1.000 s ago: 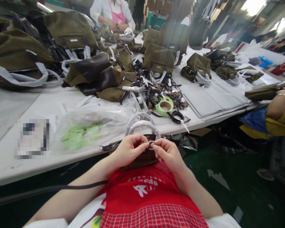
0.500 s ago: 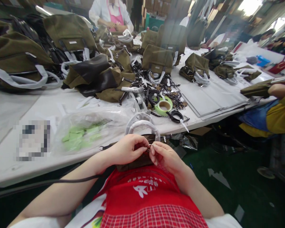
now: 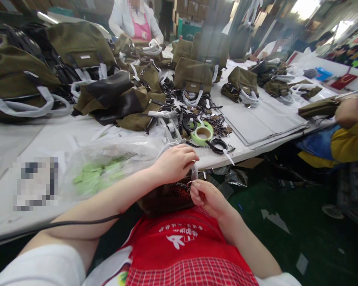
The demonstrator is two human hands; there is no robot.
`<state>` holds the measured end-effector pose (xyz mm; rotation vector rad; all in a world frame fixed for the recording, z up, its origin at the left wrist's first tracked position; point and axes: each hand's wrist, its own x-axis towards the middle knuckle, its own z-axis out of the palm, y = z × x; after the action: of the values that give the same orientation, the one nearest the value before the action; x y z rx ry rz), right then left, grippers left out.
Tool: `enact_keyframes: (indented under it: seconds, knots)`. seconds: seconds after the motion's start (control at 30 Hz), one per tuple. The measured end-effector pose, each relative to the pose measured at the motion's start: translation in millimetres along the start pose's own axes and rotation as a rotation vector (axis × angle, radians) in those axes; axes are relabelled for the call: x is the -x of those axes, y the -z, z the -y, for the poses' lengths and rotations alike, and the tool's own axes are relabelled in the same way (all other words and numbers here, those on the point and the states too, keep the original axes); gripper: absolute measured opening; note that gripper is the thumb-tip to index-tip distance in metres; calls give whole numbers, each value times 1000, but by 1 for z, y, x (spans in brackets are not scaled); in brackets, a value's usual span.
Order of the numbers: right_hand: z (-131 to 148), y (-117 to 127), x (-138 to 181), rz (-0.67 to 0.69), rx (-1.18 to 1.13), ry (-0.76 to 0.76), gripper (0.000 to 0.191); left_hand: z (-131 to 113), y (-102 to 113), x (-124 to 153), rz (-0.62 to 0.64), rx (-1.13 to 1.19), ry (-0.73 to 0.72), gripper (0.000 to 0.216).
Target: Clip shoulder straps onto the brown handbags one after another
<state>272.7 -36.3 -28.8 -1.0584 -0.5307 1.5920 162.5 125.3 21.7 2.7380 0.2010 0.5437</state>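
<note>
A dark olive bag (image 3: 155,200) rests against the apron at the table's front edge, partly covered by my arms. My left hand (image 3: 176,162) is curled over the bag's handle (image 3: 195,172), which is wrapped in white; the fingers hide most of the grip. Lower and to the right, my right hand (image 3: 208,196) pinches a small metal ring (image 3: 191,183) between thumb and forefinger. Beside the ring, a dark, brownish cluster (image 3: 179,188) shows on the bag, too blurred to name.
On the table lie a clear plastic bag of green pieces (image 3: 89,174), a green tape roll (image 3: 202,134), coiled black straps (image 3: 219,146) and tangled chains (image 3: 216,123). Olive bags (image 3: 193,73) stand behind. A co-worker in yellow (image 3: 349,135) is at right; another person (image 3: 137,24) works opposite.
My left hand has left the ring and risen to the bag's handle. My right hand stays low with the ring in its pinch. The view has shifted slightly.
</note>
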Motion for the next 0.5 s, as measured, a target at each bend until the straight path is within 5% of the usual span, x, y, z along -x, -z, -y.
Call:
enact_keyframes:
  seconds: [0.1, 0.27, 0.5]
  knots:
    - [4, 3, 2, 36, -123, -65, 32, -3, -11, -16, 127, -213, -61, 21]
    - [7, 10, 5, 39, -117, -69, 31, 4, -24, -40, 556, -254, 52, 30]
    - [-4, 20, 4, -39, -97, -25, 29, 22, 28, -68, 827, -186, 225, 30]
